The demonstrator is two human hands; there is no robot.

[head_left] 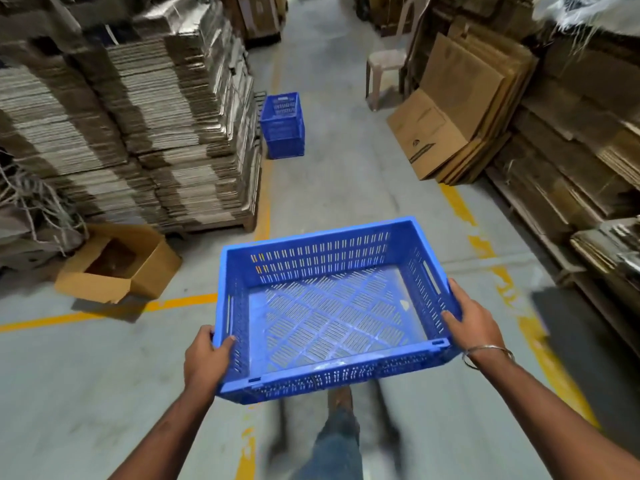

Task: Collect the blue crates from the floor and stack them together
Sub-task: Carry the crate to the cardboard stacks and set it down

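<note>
I carry an empty blue slotted crate (332, 313) in front of me, above the concrete floor. My left hand (207, 358) grips its left wall near the front corner, thumb hooked inside. My right hand (474, 320) grips the right wall, with a metal bangle on the wrist. Farther down the aisle a stack of blue crates (283, 125) stands on the floor beside the cardboard pallet. My leg and shoe show blurred below the carried crate.
Tall stacks of flattened cardboard (138, 116) line the left; an open cardboard box (117, 268) lies on the floor near them. Flat boxes (460, 112) lean on the right shelving, a plastic chair (388, 64) behind. Yellow floor lines (485, 244) edge the aisle.
</note>
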